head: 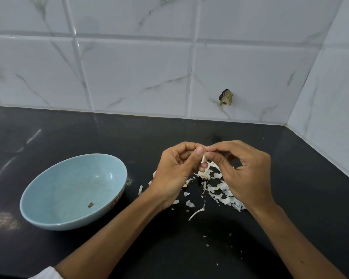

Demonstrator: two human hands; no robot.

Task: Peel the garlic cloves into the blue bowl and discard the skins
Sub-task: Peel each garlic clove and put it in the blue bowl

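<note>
My left hand (pixel 174 174) and my right hand (pixel 244 170) meet above the black counter, both pinching one small garlic clove (pixel 203 158) between thumbs and fingertips. The clove is mostly hidden by my fingers. Below them lies a garlic remnant (pixel 205 174) with papery skin, and a scatter of white garlic skins (pixel 222 193) spreads over the counter under my right hand. A light blue bowl (pixel 48 216) stands to the left of my hands; it holds only a small brown scrap (pixel 91 205).
The black counter (pixel 169 248) runs back to a white marble-patterned tiled wall (pixel 133 77) and a side wall on the right. A dark chipped hole (pixel 226 97) marks one tile. Small skin crumbs (pixel 208 240) lie nearer to me.
</note>
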